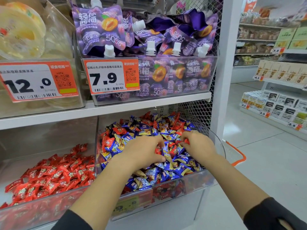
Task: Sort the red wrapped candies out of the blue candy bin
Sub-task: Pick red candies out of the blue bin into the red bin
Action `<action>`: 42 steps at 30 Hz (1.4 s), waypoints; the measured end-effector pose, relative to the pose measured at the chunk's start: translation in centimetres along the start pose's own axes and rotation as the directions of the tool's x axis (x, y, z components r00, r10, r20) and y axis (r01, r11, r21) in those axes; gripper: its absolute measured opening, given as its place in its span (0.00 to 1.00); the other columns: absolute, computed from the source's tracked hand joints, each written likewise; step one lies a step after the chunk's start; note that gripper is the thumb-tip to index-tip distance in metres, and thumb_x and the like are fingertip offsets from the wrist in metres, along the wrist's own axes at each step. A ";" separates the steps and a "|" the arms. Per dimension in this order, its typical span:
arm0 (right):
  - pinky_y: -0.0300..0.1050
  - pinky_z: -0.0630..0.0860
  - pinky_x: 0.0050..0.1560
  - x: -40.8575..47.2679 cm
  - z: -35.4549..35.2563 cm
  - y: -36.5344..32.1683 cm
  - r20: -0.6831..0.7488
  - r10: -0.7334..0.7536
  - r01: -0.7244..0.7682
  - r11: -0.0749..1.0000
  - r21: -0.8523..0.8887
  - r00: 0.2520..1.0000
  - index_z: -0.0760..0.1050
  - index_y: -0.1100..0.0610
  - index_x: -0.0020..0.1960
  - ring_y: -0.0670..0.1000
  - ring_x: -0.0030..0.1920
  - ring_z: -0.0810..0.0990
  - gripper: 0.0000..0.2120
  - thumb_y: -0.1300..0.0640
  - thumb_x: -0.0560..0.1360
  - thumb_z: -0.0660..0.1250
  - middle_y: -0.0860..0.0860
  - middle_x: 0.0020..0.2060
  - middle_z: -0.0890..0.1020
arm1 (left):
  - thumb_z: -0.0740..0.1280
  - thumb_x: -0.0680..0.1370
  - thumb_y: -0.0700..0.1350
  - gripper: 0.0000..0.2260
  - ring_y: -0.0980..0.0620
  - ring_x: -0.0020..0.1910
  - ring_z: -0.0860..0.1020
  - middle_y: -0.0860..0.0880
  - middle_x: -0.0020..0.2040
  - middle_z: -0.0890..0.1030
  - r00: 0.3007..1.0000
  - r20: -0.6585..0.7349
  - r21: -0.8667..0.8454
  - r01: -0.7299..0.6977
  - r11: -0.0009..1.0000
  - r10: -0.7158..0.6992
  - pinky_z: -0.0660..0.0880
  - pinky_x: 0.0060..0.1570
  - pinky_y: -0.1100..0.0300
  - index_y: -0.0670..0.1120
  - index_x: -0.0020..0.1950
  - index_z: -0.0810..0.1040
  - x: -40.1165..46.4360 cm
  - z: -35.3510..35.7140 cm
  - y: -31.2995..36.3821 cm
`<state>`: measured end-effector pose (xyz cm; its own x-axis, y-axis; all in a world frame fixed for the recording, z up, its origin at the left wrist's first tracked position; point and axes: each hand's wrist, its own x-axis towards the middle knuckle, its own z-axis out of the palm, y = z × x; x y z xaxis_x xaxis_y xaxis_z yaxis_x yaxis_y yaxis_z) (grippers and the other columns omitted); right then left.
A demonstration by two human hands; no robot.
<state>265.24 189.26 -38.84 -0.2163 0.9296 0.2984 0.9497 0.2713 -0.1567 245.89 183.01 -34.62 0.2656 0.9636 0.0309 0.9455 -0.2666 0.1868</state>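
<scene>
A clear bin (187,181) on the lower shelf holds a heap of blue wrapped candies (167,171) with red wrapped candies (147,121) mixed in. Both my hands are inside it, on top of the heap. My left hand (142,151) has its fingers curled around red candies near the middle of the heap. My right hand (197,145) pinches a red candy (186,141) between fingertips and thumb. To the left, a second clear bin (41,201) holds only red wrapped candies (54,175).
The shelf above carries a bin of purple jelly pouches (149,47) with a 7.9 price tag (111,77), and a bin of yellow jellies (21,34) tagged 12.0. A white upright post (222,80) stands to the right. An orange basket handle (239,156) and more shelves lie beyond it.
</scene>
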 end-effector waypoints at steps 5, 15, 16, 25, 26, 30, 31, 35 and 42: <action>0.44 0.66 0.37 0.0 -1.5 0.0 -0.152 0.121 -0.032 0.874 0.486 0.981 0.69 0.50 0.39 0.50 0.36 0.72 0.08 0.56 0.73 0.67 0.51 0.43 0.76 | 0.63 0.77 0.51 0.17 0.61 0.34 0.72 0.55 0.54 0.80 0.995 -0.090 -0.051 0.027 0.998 -0.031 0.68 0.32 0.61 0.57 0.65 0.70 0.0 -1.0 -0.5; 0.39 0.66 0.32 -0.8 -3.2 -2.8 0.162 -0.150 0.106 0.962 0.252 0.975 0.76 0.50 0.53 0.42 0.33 0.70 0.12 0.45 0.74 0.69 0.44 0.33 0.73 | 0.63 0.77 0.51 0.13 0.61 0.35 0.71 0.56 0.51 0.80 0.990 -0.128 -0.003 0.055 0.998 -0.055 0.64 0.30 0.61 0.57 0.61 0.75 -0.4 -1.2 -0.4; 0.39 0.67 0.34 -0.8 -3.6 -2.6 0.232 -0.163 0.103 0.963 0.250 0.959 0.76 0.48 0.53 0.42 0.36 0.72 0.13 0.43 0.72 0.70 0.43 0.36 0.74 | 0.63 0.77 0.51 0.13 0.58 0.41 0.75 0.56 0.54 0.80 0.990 -0.129 -0.012 0.053 0.999 -0.054 0.66 0.33 0.61 0.57 0.62 0.75 -0.4 -1.3 -0.5; 0.37 0.70 0.43 -0.8 -4.0 -1.4 0.501 -0.222 0.128 0.968 0.215 0.837 0.77 0.48 0.63 0.43 0.44 0.74 0.21 0.44 0.72 0.71 0.44 0.47 0.78 | 0.62 0.78 0.51 0.13 0.55 0.46 0.75 0.56 0.57 0.80 0.984 -0.172 -0.023 0.038 0.999 -0.041 0.68 0.36 0.61 0.58 0.61 0.75 -1.5 -1.9 -1.0; 0.36 0.68 0.41 -0.8 -3.9 -1.4 0.489 -0.220 0.137 0.970 0.200 0.844 0.78 0.49 0.62 0.42 0.42 0.73 0.19 0.45 0.73 0.70 0.43 0.46 0.77 | 0.62 0.78 0.52 0.12 0.55 0.45 0.76 0.57 0.56 0.80 0.981 -0.190 -0.044 0.038 0.998 -0.045 0.69 0.35 0.61 0.59 0.61 0.75 -1.9 -2.1 -1.2; 0.36 0.67 0.34 -1.0 -3.3 -1.7 0.333 -0.204 0.142 0.969 0.202 0.921 0.80 0.54 0.51 0.45 0.36 0.74 0.12 0.47 0.77 0.66 0.45 0.36 0.76 | 0.63 0.77 0.52 0.10 0.61 0.33 0.73 0.60 0.42 0.78 0.955 -0.286 -0.167 0.029 0.985 -0.077 0.69 0.33 0.61 0.60 0.58 0.75 -4.0 -2.9 -2.4; 0.37 0.68 0.35 -1.1 -3.5 -1.9 0.294 -0.194 0.126 0.964 0.234 0.936 0.80 0.55 0.51 0.45 0.36 0.74 0.11 0.48 0.78 0.65 0.47 0.36 0.77 | 0.63 0.77 0.53 0.10 0.62 0.35 0.74 0.62 0.43 0.77 0.945 -0.315 -0.206 0.026 0.978 -0.091 0.71 0.36 0.61 0.60 0.58 0.75 -4.7 -3.1 -2.7; 0.46 0.73 0.44 -1.6 -5.5 -4.0 0.168 -0.240 0.136 0.871 0.472 0.956 0.79 0.50 0.45 0.48 0.40 0.77 0.08 0.48 0.78 0.64 0.49 0.39 0.81 | 0.67 0.76 0.53 0.09 0.62 0.49 0.77 0.63 0.50 0.80 0.881 -0.412 -0.464 0.018 0.885 -0.234 0.74 0.51 0.59 0.59 0.56 0.78 -7.5 -3.4 -4.9; 0.32 0.66 0.32 -2.9 -6.1 -14.6 0.075 -0.391 0.235 0.685 0.690 0.917 0.78 0.54 0.43 0.41 0.30 0.71 0.13 0.47 0.79 0.62 0.45 0.29 0.74 | 0.69 0.76 0.50 0.03 0.64 0.33 0.76 0.57 0.36 0.82 0.739 -0.410 -0.741 0.072 0.668 -0.535 0.70 0.35 0.72 0.56 0.45 0.82 -12.6 -3.0 -11.0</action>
<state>253.42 181.08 -31.70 -0.5864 0.7656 0.2647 0.4429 0.5766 -0.6865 231.57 173.86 -34.12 -0.3869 0.8626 0.3259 0.5109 -0.0937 0.8545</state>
